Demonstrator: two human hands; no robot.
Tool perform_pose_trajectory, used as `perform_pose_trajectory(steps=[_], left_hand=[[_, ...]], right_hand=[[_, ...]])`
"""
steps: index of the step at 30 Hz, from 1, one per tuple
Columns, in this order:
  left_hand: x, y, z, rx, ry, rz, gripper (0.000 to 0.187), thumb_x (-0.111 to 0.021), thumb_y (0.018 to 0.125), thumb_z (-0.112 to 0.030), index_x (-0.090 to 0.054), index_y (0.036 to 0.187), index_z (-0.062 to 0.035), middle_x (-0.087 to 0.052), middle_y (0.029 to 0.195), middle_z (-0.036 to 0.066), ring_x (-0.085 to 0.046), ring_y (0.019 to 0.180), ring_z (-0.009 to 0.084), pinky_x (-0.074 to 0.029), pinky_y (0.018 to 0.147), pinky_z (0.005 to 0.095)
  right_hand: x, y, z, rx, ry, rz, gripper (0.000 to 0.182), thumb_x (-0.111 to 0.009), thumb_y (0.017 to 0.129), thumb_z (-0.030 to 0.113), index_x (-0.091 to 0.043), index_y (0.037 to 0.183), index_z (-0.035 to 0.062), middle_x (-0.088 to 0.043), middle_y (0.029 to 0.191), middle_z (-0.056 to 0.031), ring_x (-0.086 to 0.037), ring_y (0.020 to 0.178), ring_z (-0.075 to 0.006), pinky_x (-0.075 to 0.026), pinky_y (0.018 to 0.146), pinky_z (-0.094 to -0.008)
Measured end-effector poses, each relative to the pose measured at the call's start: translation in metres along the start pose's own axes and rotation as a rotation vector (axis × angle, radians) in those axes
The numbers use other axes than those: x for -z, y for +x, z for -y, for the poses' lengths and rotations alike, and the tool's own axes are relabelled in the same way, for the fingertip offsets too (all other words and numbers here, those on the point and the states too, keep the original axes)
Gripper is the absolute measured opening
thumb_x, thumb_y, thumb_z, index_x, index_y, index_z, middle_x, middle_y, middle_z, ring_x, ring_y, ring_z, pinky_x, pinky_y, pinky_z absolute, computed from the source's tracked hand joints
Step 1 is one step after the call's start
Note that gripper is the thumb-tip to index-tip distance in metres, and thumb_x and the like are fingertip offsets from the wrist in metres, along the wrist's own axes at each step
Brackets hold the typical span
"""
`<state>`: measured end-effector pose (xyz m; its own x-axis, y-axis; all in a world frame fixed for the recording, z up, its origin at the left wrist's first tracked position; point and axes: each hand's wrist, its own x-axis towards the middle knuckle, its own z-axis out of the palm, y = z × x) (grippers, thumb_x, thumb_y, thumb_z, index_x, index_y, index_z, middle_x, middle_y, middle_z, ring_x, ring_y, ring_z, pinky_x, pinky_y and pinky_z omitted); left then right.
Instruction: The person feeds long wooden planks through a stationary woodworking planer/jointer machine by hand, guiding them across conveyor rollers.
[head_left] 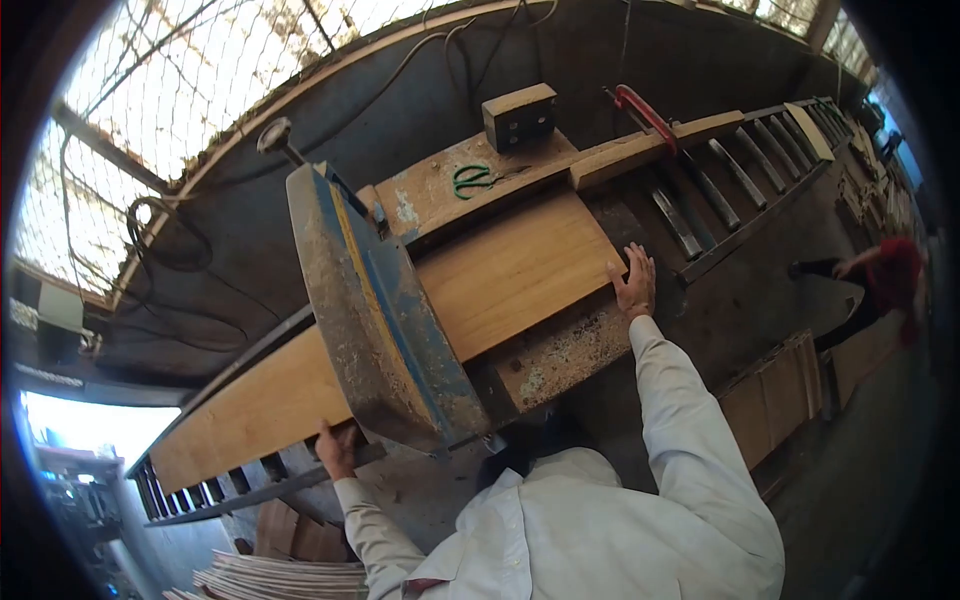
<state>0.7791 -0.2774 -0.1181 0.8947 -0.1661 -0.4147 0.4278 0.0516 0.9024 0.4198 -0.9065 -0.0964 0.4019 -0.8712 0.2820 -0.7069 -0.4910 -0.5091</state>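
Note:
A long wooden board (520, 270) runs through a blue and grey planer-like machine (385, 310), coming out on both sides beneath its heavy cross-body. At the board's right end, my right hand (635, 285) rests on the near corner, fingers stretched out along the end edge and thumb against the wood. On the machine's left side, my left hand (337, 450) holds the near edge of the same board with bent fingers; some fingertips are hidden. The stretch of board under the machine body is out of sight.
Roller tables (740, 175) extend on both sides. A red clamp (645, 115) grips a wooden guide rail (660, 150). A green cord (472, 180) lies on the machine bed, behind the board. Wood strips (275, 578) are stacked below left. A person in red (893, 275) is at far right.

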Motion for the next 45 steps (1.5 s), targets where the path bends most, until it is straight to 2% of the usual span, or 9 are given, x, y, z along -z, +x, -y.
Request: perform_pose_trajectory(steps=[16,19,26,30,32,35,39,41,45], left_hand=[[-0.051,-0.017,-0.018,-0.182,0.161,-0.526,0.054,-0.055,0.099,-0.045,-0.061,0.107,0.0081,-0.066,0.107,0.021,-0.067,0.092,0.0349,-0.058,0.076,0.0497],[-0.042,-0.006,-0.012,-0.196,0.8,-0.723,0.061,-0.049,0.098,-0.05,-0.064,0.102,0.0097,-0.068,0.1,0.028,-0.066,0.09,0.043,-0.054,0.08,0.0514],[-0.04,0.009,0.006,-0.25,0.89,-0.79,0.061,-0.044,0.099,-0.05,-0.066,0.092,0.007,-0.065,0.098,0.035,-0.062,0.098,0.0516,-0.049,0.084,0.055],[-0.025,0.02,0.036,-0.6,1.307,-0.731,0.032,-0.047,0.099,-0.03,-0.061,0.099,-0.001,-0.062,0.086,0.027,-0.063,0.078,0.045,-0.05,0.07,0.0559],[-0.026,0.021,0.037,-0.597,1.248,-0.722,0.02,-0.048,0.097,-0.021,-0.06,0.104,-0.0062,-0.058,0.083,0.022,-0.062,0.073,0.0407,-0.049,0.061,0.054],[-0.054,-0.001,0.006,-0.341,0.676,-0.87,0.05,-0.052,0.097,-0.041,-0.061,0.082,0.0058,-0.063,0.085,0.035,-0.064,0.087,0.0504,-0.052,0.075,0.0552],[-0.057,-0.006,0.005,-0.352,0.601,-0.825,0.047,-0.053,0.097,-0.04,-0.06,0.086,0.006,-0.063,0.085,0.035,-0.064,0.085,0.0507,-0.052,0.072,0.0551],[-0.057,-0.005,0.006,-0.36,0.596,-0.822,0.046,-0.053,0.098,-0.039,-0.058,0.086,0.0051,-0.063,0.084,0.035,-0.064,0.083,0.0505,-0.053,0.071,0.0545],[-0.056,-0.005,0.011,-0.359,0.579,-0.786,0.044,-0.052,0.099,-0.037,-0.055,0.087,0.0048,-0.063,0.08,0.035,-0.065,0.081,0.0498,-0.053,0.069,0.0539]], right_hand=[[-0.004,0.003,-0.001,0.072,0.028,-0.025,0.066,-0.059,0.092,0.047,-0.045,0.139,0.0028,-0.046,0.146,-0.0161,-0.035,0.142,-0.0305,-0.02,0.12,-0.0467],[-0.002,0.002,-0.002,0.057,0.008,-0.009,0.065,-0.059,0.093,0.046,-0.045,0.14,0.0022,-0.046,0.146,-0.0166,-0.035,0.142,-0.031,-0.02,0.12,-0.0468],[-0.001,0.001,-0.001,0.097,-0.011,-0.037,0.063,-0.062,0.092,0.043,-0.048,0.136,0.001,-0.052,0.138,-0.0205,-0.045,0.13,-0.0379,-0.032,0.112,-0.0458],[-0.008,0.004,-0.009,0.182,-0.008,-0.086,0.061,-0.061,0.092,0.044,-0.052,0.132,-0.0013,-0.056,0.132,-0.0224,-0.05,0.123,-0.0406,-0.039,0.104,-0.046],[-0.012,0.007,-0.016,0.183,-0.01,-0.058,0.06,-0.058,0.094,0.045,-0.053,0.13,-0.0027,-0.058,0.129,-0.0242,-0.052,0.12,-0.0418,-0.041,0.102,-0.0471],[-0.022,0.011,-0.029,0.167,-0.038,-0.057,0.065,-0.056,0.094,0.052,-0.053,0.132,-0.0009,-0.057,0.131,-0.0243,-0.052,0.121,-0.0418,-0.041,0.103,-0.0466],[-0.023,0.013,-0.033,0.168,-0.086,-0.035,0.058,-0.054,0.097,0.041,-0.048,0.136,-0.002,-0.054,0.134,-0.025,-0.05,0.124,-0.0404,-0.04,0.104,-0.0445],[-0.044,0.028,-0.068,0.16,-0.046,-0.002,0.066,-0.053,0.096,0.051,-0.048,0.138,-0.0006,-0.051,0.14,-0.0219,-0.049,0.127,-0.0386,-0.042,0.104,-0.0449],[-0.009,-0.008,0.01,-0.064,0.015,-0.037,0.071,-0.057,0.093,0.056,-0.048,0.135,0.0004,-0.053,0.132,-0.0195,-0.054,0.115,-0.0314,-0.043,0.101,-0.0422]])
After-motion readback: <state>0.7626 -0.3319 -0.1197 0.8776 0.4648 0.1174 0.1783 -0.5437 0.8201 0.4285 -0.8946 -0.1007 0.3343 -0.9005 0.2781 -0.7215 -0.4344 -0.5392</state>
